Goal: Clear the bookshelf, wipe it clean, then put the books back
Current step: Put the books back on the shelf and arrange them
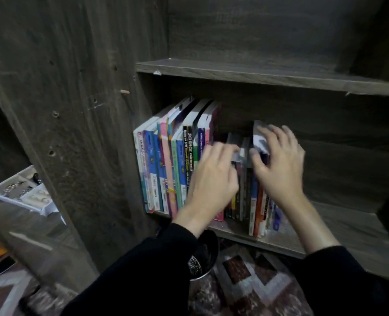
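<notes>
A dark wooden bookshelf (pixel 339 226) holds a row of upright books on its lower board. Tall workbooks (pixel 166 165) lean against the left wall of the compartment. Shorter books (pixel 246 192) stand to their right. My left hand (pixel 211 179) rests on the tops of the books in the middle, fingers curled over them. My right hand (pixel 280 165) is blurred, with fingers spread over the top of the rightmost white-covered book (pixel 258 137). Whether either hand has a firm grip is unclear. Both arms wear black sleeves.
The upper shelf board (pixel 257 76) carries nothing visible. The right half of the lower board is bare wood. A white tray (pixel 22 192) with small items sits on a surface at the left. A patterned rug (pixel 252 283) and a dark round object (pixel 205 256) lie below.
</notes>
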{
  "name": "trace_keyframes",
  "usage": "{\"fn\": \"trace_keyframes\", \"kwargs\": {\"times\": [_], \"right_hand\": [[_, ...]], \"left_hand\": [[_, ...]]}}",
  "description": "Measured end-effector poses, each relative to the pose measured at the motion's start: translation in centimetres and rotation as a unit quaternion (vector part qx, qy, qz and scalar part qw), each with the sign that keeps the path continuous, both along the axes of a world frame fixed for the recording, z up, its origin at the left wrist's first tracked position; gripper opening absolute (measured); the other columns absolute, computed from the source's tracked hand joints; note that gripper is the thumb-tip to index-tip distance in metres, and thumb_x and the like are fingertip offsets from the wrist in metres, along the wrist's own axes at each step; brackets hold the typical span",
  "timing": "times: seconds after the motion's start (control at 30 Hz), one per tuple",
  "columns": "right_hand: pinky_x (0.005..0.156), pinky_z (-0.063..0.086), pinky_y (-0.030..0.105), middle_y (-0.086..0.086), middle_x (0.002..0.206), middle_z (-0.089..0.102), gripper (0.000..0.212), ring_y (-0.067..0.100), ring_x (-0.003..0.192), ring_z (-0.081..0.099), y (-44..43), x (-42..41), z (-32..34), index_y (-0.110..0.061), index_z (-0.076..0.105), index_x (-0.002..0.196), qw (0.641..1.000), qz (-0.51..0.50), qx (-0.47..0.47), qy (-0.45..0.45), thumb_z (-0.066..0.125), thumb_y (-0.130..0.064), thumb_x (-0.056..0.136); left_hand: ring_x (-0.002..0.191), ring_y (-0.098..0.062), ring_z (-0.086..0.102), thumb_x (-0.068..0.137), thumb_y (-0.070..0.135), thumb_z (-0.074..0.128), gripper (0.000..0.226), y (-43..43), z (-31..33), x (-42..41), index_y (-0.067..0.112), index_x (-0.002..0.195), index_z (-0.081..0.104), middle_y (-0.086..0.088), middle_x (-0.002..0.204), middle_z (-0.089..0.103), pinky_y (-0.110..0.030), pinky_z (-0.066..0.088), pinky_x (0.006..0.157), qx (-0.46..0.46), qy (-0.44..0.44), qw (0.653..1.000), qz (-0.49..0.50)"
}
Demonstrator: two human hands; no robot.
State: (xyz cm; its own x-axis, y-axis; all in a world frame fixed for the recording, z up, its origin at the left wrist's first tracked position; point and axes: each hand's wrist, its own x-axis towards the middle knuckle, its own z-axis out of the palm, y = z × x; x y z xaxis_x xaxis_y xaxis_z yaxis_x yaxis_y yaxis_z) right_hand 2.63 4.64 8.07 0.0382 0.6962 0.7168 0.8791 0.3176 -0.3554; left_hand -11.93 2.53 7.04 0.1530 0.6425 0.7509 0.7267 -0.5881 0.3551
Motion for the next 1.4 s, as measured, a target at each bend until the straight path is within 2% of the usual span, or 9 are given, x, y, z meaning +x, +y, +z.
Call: {"fn": "trace_keyframes", "kwargs": {"times": [0.07,0.13,0.27,0.7,0.93,1.07,1.17,1.23,1.4], "right_hand": [[0.106,0.03,0.042,0.003,0.144,0.046,0.047,0.023,0.138,0.034,0.4,2.3,-0.6,-0.02,0.053,0.133,0.994,0.036,-0.097,-0.024,0.044,-0.043,0.093],[0.105,0.031,0.036,-0.007,0.154,0.03,0.048,0.013,0.139,0.03,0.3,3.4,-1.1,-0.027,0.041,0.143,0.981,0.089,-0.17,-0.011,0.049,-0.038,0.096],[0.108,0.03,0.039,-0.014,0.158,0.018,0.055,0.01,0.141,0.026,0.2,3.8,-1.2,-0.033,0.029,0.147,0.978,0.104,-0.182,-0.012,0.051,-0.036,0.096],[0.109,0.028,0.046,-0.012,0.158,0.016,0.055,0.014,0.141,0.028,0.4,3.4,-1.7,-0.032,0.026,0.148,0.98,0.104,-0.169,-0.013,0.048,-0.038,0.097],[0.111,0.025,0.049,-0.012,0.159,0.015,0.056,0.014,0.142,0.026,0.2,3.3,-1.6,-0.033,0.024,0.148,0.979,0.107,-0.175,-0.004,0.048,-0.038,0.097],[0.111,0.024,0.049,-0.012,0.159,0.014,0.056,0.014,0.142,0.026,0.1,3.2,-1.5,-0.033,0.024,0.148,0.978,0.106,-0.181,-0.002,0.048,-0.038,0.097],[0.111,0.025,0.049,-0.012,0.159,0.015,0.056,0.014,0.141,0.027,0.1,3.1,-1.5,-0.032,0.025,0.148,0.978,0.106,-0.178,-0.003,0.048,-0.037,0.097],[0.111,0.025,0.048,-0.01,0.159,0.015,0.056,0.015,0.141,0.028,0.1,3.1,-1.5,-0.031,0.025,0.148,0.979,0.105,-0.177,-0.002,0.049,-0.036,0.098],[0.11,0.027,0.047,-0.01,0.159,0.016,0.056,0.015,0.141,0.029,0.3,3.2,-1.6,-0.029,0.026,0.148,0.98,0.105,-0.167,-0.007,0.049,-0.035,0.098]], "left_hand": [[0.128,-0.021,0.037,0.087,0.002,0.047,0.05,0.6,-1.3,2.1,0.005,0.137,0.044,-0.009,0.134,0.049,-0.034,0.033,0.109,-0.069,0.041,0.997,-0.001],[0.142,-0.025,0.017,0.09,0.006,0.048,0.064,1.4,-2.4,3.4,0.006,0.149,0.024,-0.011,0.153,0.028,-0.036,0.017,0.116,-0.128,0.096,0.986,0.056],[0.147,-0.028,-0.01,0.09,0.014,0.05,0.082,2.6,-3.7,4.4,0.009,0.152,-0.003,-0.011,0.161,-0.005,-0.041,-0.006,0.118,-0.185,0.17,0.962,0.109],[0.146,-0.031,0.004,0.086,0.017,0.054,0.074,2.5,-4.2,4.8,0.013,0.151,0.019,-0.007,0.158,0.02,-0.044,-0.009,0.118,-0.146,0.172,0.962,0.153],[0.129,-0.032,0.047,0.059,0.012,0.075,0.082,-0.6,-6.9,4.6,0.008,0.136,0.049,-0.011,0.138,0.053,-0.052,0.028,0.111,-0.085,0.141,0.97,0.177],[0.123,-0.031,0.052,0.074,0.01,0.066,0.062,-2.1,-8.0,4.4,0.007,0.134,0.048,-0.013,0.134,0.051,-0.05,0.044,0.102,-0.087,0.08,0.985,0.127],[0.095,-0.025,0.06,0.092,0.024,0.058,0.039,-0.8,-6.4,4.8,0.01,0.127,0.047,-0.013,0.128,0.038,-0.033,0.054,0.075,-0.138,-0.011,0.985,0.105],[0.079,-0.023,0.062,0.096,0.03,0.054,0.044,0.4,-5.5,5.3,0.017,0.135,0.04,-0.014,0.127,0.034,-0.03,0.052,0.066,-0.179,-0.05,0.977,0.107],[0.063,-0.02,0.059,0.1,0.024,0.046,0.061,1.4,-5.8,5.3,0.032,0.152,0.016,-0.013,0.098,0.056,-0.038,0.057,0.068,-0.209,-0.082,0.97,0.089]]}}
